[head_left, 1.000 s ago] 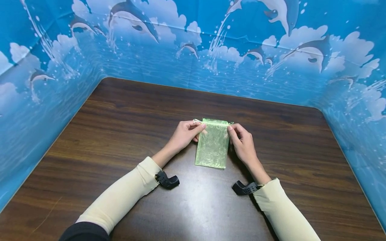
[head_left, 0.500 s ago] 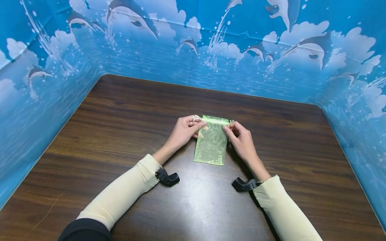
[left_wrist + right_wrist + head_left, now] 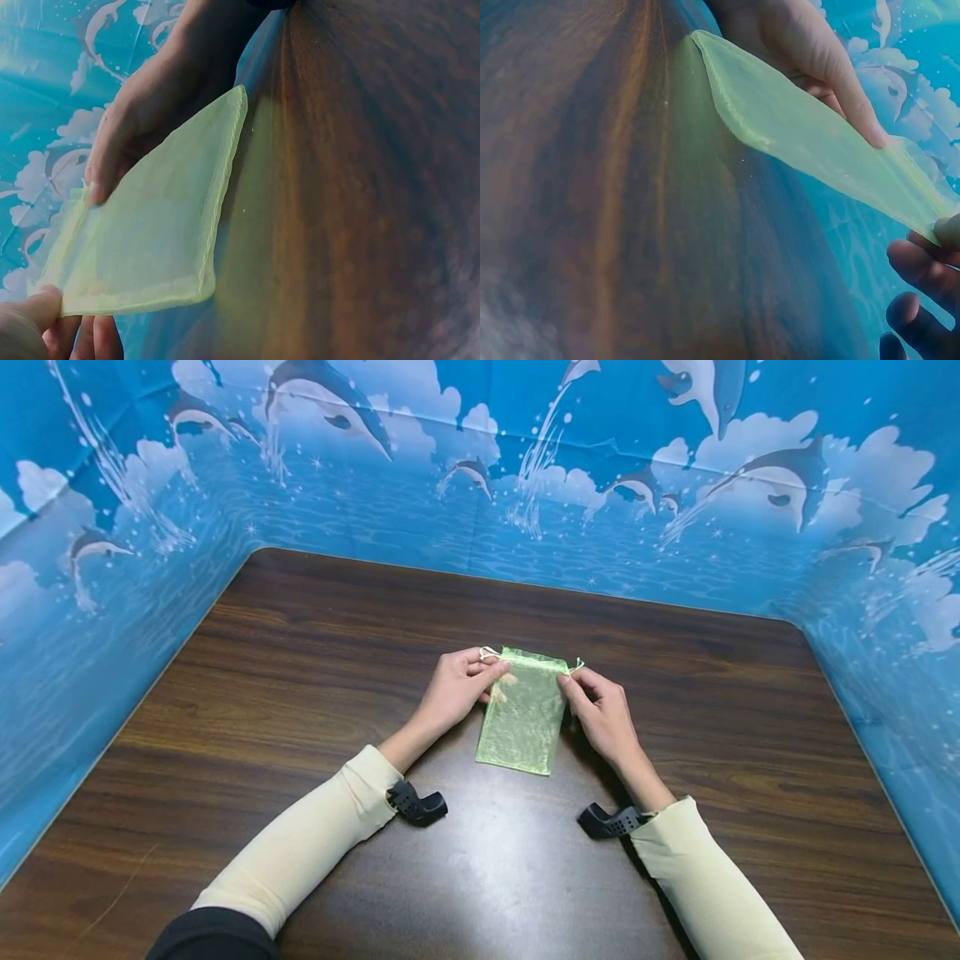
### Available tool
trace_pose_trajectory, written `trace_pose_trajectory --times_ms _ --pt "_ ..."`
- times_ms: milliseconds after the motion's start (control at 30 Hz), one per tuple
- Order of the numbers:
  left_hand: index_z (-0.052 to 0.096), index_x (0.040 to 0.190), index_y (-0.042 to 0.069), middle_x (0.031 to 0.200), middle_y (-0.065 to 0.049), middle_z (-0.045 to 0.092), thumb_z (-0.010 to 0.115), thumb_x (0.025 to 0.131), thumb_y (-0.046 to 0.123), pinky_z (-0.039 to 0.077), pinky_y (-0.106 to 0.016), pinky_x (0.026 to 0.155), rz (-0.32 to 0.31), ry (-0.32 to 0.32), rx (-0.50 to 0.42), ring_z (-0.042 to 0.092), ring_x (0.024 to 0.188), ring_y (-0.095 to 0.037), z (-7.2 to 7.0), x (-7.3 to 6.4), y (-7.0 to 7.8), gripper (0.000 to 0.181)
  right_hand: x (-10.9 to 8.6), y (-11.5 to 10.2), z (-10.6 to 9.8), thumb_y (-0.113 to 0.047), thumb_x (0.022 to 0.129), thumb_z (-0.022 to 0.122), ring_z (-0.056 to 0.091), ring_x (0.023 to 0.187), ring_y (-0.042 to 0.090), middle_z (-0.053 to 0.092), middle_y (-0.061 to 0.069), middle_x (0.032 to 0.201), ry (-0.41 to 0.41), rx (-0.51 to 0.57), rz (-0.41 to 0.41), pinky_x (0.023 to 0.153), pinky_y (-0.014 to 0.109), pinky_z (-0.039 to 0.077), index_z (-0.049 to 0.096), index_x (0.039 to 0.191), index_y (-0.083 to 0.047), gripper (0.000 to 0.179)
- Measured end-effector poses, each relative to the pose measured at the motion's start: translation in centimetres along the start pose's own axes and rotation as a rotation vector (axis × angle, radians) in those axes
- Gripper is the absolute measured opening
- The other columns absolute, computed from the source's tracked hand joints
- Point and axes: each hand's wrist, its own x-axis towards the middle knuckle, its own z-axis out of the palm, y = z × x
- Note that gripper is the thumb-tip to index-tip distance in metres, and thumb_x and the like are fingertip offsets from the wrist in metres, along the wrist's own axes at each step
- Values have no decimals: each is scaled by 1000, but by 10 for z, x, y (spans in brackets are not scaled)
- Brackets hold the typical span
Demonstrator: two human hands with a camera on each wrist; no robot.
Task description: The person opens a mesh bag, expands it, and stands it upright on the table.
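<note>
A sheer light-green drawstring pouch (image 3: 522, 718) is held up between both hands, its drawstring top away from the person and its bottom toward them. My left hand (image 3: 457, 687) pinches its upper left edge, thumb in front and fingers behind, showing faintly through the mesh. The upper right edge is pinched by my right hand (image 3: 602, 708). Pale string loops stick out at both top corners. In the left wrist view the pouch (image 3: 161, 225) slants above the tabletop, and the right wrist view shows the pouch (image 3: 795, 124) nearly edge-on. No contents show through it.
The dark wood-grain table (image 3: 337, 643) spreads around the hands, with a bright glare near the front. A blue dolphin-print cloth (image 3: 360, 510) stands along its back and sides. Black camera mounts (image 3: 416, 804) sit on both wrists, beside cream sleeves.
The pouch's lower end has swung slightly left. The right thumb has shifted a little inward on the pouch, and the right string loop now stands up more. Both hands keep their hold.
</note>
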Motion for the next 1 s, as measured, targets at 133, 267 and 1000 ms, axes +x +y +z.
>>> trace_pose_trajectory --times_ms 133,267,1000 --pt "75 118 9 98 -8 82 68 103 32 57 -23 66 -5 -11 14 68 57 -11 0 -1 0 28 0 0 0 -14 106 59 53 54 50 50 24 64 -19 43 35 50 22 43 59 80 5 33" --pt "75 120 9 104 -8 81 64 105 30 60 -27 66 -21 -61 -12 71 63 -11 1 -2 -1 27 1 1 -1 -14 108 56 52 59 50 52 33 69 -44 66 62 50 23 43 58 84 8 32" --pt "80 102 13 82 2 80 70 101 33 50 -24 64 40 -100 -17 62 64 -11 2 -3 -2 23 -3 2 -1 -14 108 55 45 58 16 49 27 65 -75 81 -3 63 24 38 54 71 8 44"
